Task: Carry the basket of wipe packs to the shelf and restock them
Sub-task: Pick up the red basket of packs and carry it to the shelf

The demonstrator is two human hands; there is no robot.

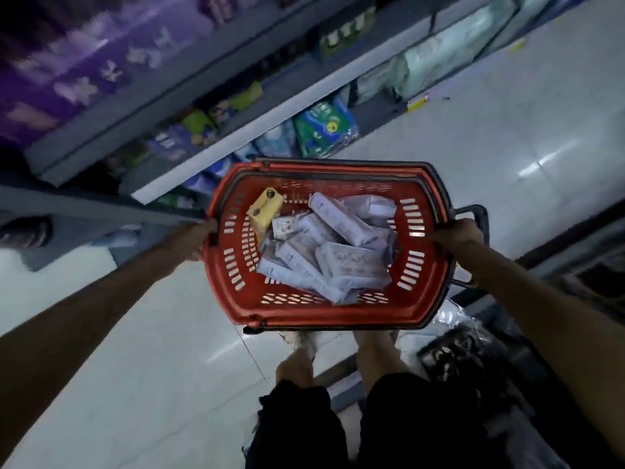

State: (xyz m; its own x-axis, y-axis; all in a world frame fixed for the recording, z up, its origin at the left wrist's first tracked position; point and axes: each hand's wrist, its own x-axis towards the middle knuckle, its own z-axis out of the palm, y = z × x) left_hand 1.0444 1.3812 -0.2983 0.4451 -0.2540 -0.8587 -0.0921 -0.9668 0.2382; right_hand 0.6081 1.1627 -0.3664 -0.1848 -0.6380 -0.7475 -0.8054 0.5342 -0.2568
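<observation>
I hold a red plastic basket (pixel 233 265) with black handles out in front of me, above the floor. My left hand (pixel 194 238) grips its left rim, and my right hand (pixel 458 236) grips the right rim. Several pale wipe packs (pixel 341 252) lie jumbled inside, with a yellow object (pixel 265 209) at the basket's far left corner. The grey shelf (pixel 203 106) runs along the left and top, stocked with blurred packs.
White tiled floor (pixel 473 147) stretches ahead and to the right. Green and blue packages (pixel 324 128) stand on the lowest shelf, just beyond the basket. Dark goods (pixel 453 353) sit low on the right. My legs and feet (pixel 304 350) show below the basket.
</observation>
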